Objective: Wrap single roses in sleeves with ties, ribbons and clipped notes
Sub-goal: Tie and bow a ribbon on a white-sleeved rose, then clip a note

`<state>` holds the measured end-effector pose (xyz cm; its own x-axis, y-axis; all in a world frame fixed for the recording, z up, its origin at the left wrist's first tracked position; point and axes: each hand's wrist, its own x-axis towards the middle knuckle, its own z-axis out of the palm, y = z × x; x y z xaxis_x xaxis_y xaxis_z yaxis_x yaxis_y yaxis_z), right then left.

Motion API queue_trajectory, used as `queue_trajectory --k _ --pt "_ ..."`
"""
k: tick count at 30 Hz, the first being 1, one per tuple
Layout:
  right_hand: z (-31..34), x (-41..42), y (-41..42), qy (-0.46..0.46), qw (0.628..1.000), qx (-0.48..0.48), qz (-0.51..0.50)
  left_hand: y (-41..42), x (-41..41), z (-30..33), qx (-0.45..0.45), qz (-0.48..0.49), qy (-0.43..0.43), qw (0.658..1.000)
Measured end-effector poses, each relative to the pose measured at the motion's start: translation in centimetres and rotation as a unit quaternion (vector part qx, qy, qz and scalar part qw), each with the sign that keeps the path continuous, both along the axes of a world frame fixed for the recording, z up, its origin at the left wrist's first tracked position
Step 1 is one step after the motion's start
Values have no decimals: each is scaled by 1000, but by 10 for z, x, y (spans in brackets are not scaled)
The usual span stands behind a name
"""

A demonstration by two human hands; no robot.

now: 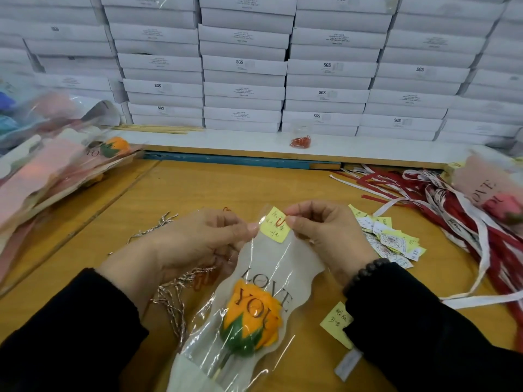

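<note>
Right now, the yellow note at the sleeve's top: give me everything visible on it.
The small square yellow paper note carries handwritten dark characters, too small to read. It lies tilted against the top edge of the clear-and-frosted plastic sleeve that holds an orange rose. A red paperclip sits over its upper middle, joining it to the sleeve. The left hand holds the sleeve edge beside it; the right hand pinches the note's upper right corner.

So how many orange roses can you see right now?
2. One orange rose lies in the LOVE YOU sleeve under both hands; a second tops the wrapped pile at far left. Others may be hidden in that pile.
</note>
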<state>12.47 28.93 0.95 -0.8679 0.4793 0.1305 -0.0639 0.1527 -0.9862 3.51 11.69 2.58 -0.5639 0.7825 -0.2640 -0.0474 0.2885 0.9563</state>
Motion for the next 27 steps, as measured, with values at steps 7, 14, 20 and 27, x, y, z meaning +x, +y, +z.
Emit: queue_trajectory --k 7,14,20,27 --pt "7 5 25 -11 997 -4 -75 -2 4 1 -59 -211 -97 971" --pt "5 3 29 18 968 167 -185 5 6 -10 -3 -142 -87 986" --pt "24 9 6 39 988 130 -74 4 -3 -10 86 73 -76 991" --pt "33 18 -25 -125 957 187 183 1 -16 -10 156 210 -48 964"
